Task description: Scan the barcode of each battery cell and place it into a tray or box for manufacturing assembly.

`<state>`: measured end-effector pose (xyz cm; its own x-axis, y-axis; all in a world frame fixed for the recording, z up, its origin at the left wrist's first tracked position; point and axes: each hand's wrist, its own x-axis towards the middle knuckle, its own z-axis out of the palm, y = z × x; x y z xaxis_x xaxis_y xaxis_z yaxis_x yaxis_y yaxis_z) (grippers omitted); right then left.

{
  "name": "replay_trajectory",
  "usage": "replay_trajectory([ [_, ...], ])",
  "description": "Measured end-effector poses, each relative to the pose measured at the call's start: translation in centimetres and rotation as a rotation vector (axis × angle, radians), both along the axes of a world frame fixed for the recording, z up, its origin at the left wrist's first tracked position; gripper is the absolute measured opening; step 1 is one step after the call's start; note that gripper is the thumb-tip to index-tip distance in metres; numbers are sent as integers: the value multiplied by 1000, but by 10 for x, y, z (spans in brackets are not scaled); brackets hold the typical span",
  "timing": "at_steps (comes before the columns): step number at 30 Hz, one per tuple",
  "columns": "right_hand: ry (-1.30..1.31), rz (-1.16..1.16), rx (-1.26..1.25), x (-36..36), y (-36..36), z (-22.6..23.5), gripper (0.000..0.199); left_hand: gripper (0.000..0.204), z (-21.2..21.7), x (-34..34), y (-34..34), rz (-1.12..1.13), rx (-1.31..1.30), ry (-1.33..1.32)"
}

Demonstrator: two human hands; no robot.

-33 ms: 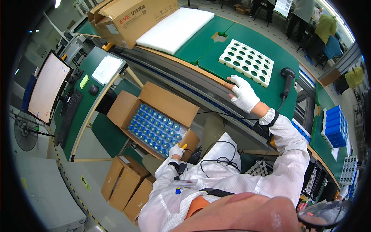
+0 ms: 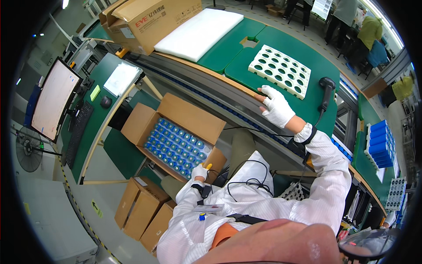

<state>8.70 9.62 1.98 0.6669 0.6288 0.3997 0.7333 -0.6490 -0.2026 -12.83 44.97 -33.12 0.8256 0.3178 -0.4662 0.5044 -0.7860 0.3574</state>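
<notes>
My left hand (image 2: 200,171), in a white glove with a yellow fingertip, is closed on the near edge of an open cardboard box (image 2: 192,115); some of its fingers are hidden. Inside the box stand rows of blue cylindrical cells (image 2: 173,147) with pale tops. My right hand (image 2: 278,108), in a white glove with bare fingertips, lies at the edge of the green tabletop (image 2: 239,70), fingers apart and holding nothing. Just beyond it sits a white tray with round holes (image 2: 280,70). A black handheld scanner (image 2: 325,94) stands to the right of that hand.
At the back left are a white foam sheet (image 2: 200,34) and a large carton (image 2: 151,22). A monitor (image 2: 55,99) and keyboard (image 2: 79,134) occupy the left desk. Blue cells in a holder (image 2: 380,143) stand far right. Closed cartons (image 2: 140,207) sit low left. A black cable (image 2: 252,127) crosses below my right hand.
</notes>
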Motion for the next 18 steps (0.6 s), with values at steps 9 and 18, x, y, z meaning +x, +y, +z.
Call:
replay_trajectory([
  [9,-51,-4,22,-2,3,4,38,64,-6,2,3,15,28,-61],
  [18,-26,-2,28,-4,2,5,36,54,11,2,2,17,-35,12],
])
